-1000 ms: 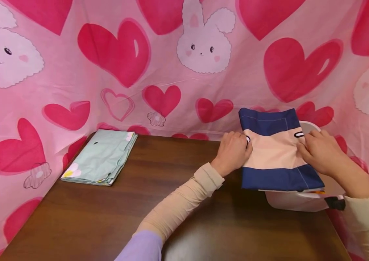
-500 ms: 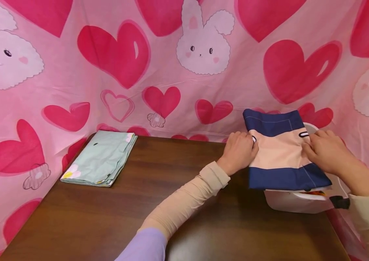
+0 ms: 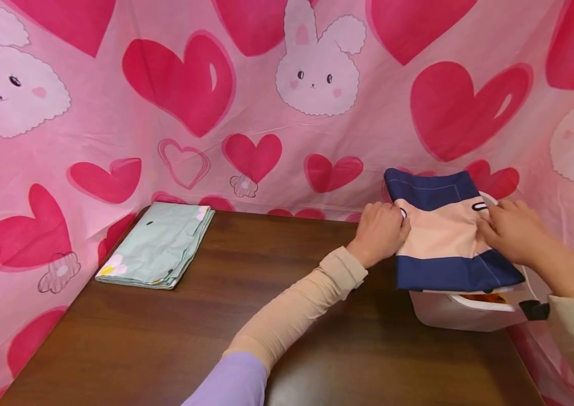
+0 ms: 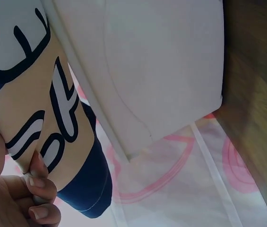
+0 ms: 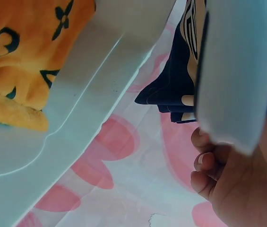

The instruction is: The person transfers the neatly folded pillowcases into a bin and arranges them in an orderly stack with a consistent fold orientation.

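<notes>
A folded navy-and-peach cloth [image 3: 439,231] with dark-outlined lettering is held over a white plastic bin [image 3: 454,316] at the table's right side. My left hand [image 3: 380,231] pinches its left edge between thumb and fingers, and the left wrist view shows those curled fingers [image 4: 38,189] at the lettering. On the opposite edge, my right hand [image 3: 517,234] grips the peach band. Beneath it, an orange cloth with dark motifs [image 5: 15,56] lies inside the bin. The held cloth hides much of the bin's opening in the head view.
A folded pale green cloth [image 3: 157,242] with flower prints lies at the back left of the brown wooden table [image 3: 266,293]. Pink heart-and-rabbit fabric [image 3: 256,84] hangs behind and along both sides. A black piece [image 3: 534,309] sticks out by the bin's right side.
Both hands have shifted the navy-and-peach cloth a little to the right, farther over the bin. More of the bin's front rim and the orange cloth shows. The green cloth has stayed put.
</notes>
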{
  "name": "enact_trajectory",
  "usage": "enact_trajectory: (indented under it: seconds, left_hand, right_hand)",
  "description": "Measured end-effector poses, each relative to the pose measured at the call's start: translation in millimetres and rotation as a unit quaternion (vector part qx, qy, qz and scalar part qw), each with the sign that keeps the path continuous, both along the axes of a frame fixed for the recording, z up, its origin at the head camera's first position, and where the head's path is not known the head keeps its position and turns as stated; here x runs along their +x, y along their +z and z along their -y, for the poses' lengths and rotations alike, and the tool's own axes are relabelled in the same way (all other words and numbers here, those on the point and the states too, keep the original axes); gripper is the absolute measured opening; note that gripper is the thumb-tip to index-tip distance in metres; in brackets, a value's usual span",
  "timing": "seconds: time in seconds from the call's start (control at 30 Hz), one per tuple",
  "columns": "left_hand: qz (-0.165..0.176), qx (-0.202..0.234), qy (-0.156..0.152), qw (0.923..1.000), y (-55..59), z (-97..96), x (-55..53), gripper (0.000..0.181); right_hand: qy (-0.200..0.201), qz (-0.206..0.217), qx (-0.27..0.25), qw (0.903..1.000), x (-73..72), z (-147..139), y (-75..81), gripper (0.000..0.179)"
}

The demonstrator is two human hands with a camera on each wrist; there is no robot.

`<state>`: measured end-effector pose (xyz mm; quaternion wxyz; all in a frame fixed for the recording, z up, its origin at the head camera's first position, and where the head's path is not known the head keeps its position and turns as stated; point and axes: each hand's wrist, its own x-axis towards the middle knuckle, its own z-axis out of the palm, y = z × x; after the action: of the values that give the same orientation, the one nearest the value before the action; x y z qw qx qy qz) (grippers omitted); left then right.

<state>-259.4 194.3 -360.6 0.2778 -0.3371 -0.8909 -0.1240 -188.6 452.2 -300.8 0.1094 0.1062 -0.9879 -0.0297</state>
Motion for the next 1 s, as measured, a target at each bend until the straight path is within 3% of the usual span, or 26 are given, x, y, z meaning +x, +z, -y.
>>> enact_trajectory:
  seconds: [0.47, 1.0]
  left_hand:
    - [0.013, 0.002, -0.005, 0.9999, -5.1, -19.9, -8.4, 0.039]
    - [0.011, -0.014, -0.003, 0.9998, -0.5, -36.6, -6.0, 0.039]
  right_hand:
    - [-0.028, 0.047, 0.012, 0.9984, -6.8, -13.2, 5.8, 0.026]
    - [-0.030, 0.041, 0.031, 0.9982, -12.8, -24.9, 8.1, 0.028]
